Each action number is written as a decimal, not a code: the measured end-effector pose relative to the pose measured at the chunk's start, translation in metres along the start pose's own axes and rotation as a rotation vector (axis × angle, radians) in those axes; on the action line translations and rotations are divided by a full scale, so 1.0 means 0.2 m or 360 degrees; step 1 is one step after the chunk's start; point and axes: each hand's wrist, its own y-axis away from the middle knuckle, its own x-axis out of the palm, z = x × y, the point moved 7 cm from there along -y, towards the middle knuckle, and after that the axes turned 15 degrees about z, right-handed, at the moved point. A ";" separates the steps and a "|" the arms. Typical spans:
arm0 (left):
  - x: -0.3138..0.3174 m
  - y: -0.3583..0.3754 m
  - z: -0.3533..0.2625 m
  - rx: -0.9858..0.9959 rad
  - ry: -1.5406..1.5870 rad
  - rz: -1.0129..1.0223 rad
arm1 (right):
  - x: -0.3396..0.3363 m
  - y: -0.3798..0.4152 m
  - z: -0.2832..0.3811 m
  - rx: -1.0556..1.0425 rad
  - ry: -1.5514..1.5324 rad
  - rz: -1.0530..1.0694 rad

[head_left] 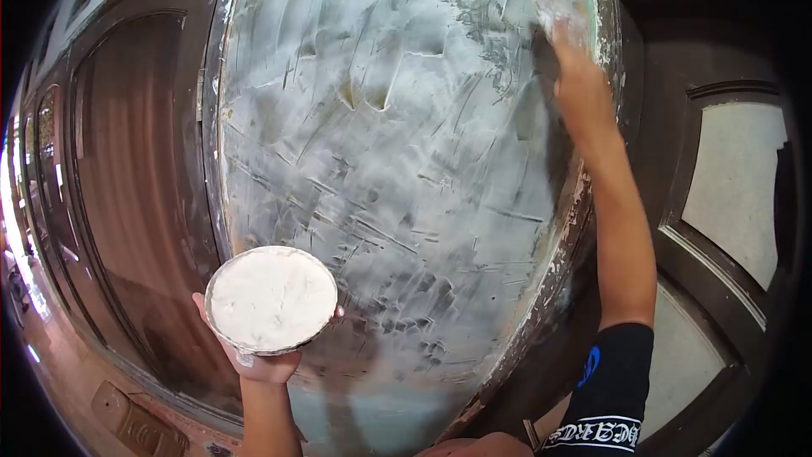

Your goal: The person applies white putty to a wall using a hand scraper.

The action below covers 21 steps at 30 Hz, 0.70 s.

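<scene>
A round container (272, 300) filled with smooth white paste rests in my left hand (269, 364), whose fingers wrap its rim from below at the lower left. White smears lie on my fingers. Up at the top right, my right hand (577, 76) is against the wall panel (397, 144), its fingertips blurred and whitish; whether it holds a tool cannot be made out. Grey-white streaks, dark scratches and uneven patches cover the panel.
Brown wooden door panels (131, 152) stand to the left. A dark wooden door with pale inset panels (732, 186) is on the right. Worn, flaking edges border the wall. A brown object (135, 419) lies at the lower left.
</scene>
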 end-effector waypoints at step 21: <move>0.04 0.01 0.03 -0.0004 -0.0023 0.0114 | 0.08 -0.27 -0.34 -0.0306 0.0060 -0.0069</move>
